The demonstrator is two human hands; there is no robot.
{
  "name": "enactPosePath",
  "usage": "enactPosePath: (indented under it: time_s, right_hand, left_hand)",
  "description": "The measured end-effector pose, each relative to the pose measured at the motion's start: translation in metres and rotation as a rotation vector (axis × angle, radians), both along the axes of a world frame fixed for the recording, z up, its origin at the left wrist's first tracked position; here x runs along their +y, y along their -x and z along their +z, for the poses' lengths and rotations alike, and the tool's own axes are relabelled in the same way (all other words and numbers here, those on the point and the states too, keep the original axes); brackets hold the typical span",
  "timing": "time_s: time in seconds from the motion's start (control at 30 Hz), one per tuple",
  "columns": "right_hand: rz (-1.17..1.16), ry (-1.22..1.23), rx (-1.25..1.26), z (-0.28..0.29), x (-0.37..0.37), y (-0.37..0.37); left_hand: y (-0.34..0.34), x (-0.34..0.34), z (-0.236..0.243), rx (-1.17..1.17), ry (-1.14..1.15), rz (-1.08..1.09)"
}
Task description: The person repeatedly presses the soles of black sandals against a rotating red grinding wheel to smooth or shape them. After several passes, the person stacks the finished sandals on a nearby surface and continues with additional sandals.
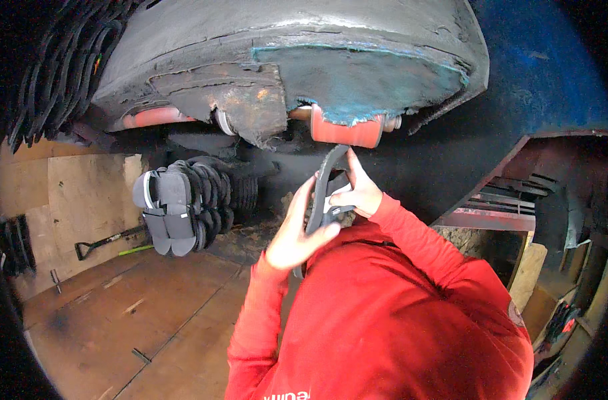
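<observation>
Both my hands hold a dark grey sandal (319,195) on its edge, its sole turned to the left. My left hand (296,235) grips it from the left and below, thumb stretched across toward the strap. On the other side, my right hand (361,189) pinches the upper end and the strap area. That upper end meets the lower edge of a red roller (347,133), or lies very close to it; contact is hard to tell. A worn grey and teal cloth flap (377,83) hangs over the roller's top.
A grey dusty hood (284,30) spans above. Several strapped sandals (174,217) hang in a bunch at left, and dark sole-shaped pieces (71,67) at upper left. A long-handled tool (107,241) lies by the wooden board wall (94,193). A blue panel (544,73) rises at right.
</observation>
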State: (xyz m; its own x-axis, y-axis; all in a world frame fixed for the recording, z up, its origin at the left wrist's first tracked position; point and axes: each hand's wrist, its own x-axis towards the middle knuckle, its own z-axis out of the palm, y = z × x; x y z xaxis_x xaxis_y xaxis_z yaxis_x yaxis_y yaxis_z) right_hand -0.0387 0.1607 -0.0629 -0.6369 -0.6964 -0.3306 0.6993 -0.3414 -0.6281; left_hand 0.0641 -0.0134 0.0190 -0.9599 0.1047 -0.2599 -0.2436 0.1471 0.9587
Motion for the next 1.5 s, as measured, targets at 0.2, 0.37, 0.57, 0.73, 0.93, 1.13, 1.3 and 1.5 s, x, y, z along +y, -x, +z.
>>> enactPosePath:
  time_s: [0.2, 0.37, 0.57, 0.73, 0.93, 1.13, 1.3, 1.5]
  right_hand:
    - [-0.1, 0.202, -0.125, -0.006, -0.009, 0.001]
    - [-0.157, 0.056, -0.295, -0.014, 0.002, 0.018]
    - [-0.121, 0.015, -0.243, -0.007, 0.014, 0.018]
    - [-0.121, 0.073, -0.098, 0.014, 0.013, 0.001]
    - [0.078, -0.139, 0.103, 0.038, 0.025, 0.002]
    - [0.116, -0.272, 0.422, 0.042, 0.017, -0.014]
    - [-0.035, -0.03, 0.132, 0.026, 0.001, -0.02]
    - [-0.171, 0.045, -0.187, 0.011, 0.002, -0.005]
  left_hand:
    - [0.049, 0.002, 0.0, -0.177, -0.148, -0.021]
    - [0.095, 0.013, 0.005, -0.366, -0.124, -0.053]
    - [0.074, 0.018, -0.007, -0.329, -0.033, -0.007]
    - [0.028, 0.015, -0.007, 0.009, 0.032, -0.009]
    - [-0.002, 0.018, -0.014, 0.132, -0.042, 0.002]
    - [-0.003, 0.009, 0.002, 0.124, -0.14, 0.056]
    - [0.031, -0.001, 0.014, 0.014, 0.254, 0.001]
    - [0.067, 0.015, -0.003, 0.024, 0.199, 0.033]
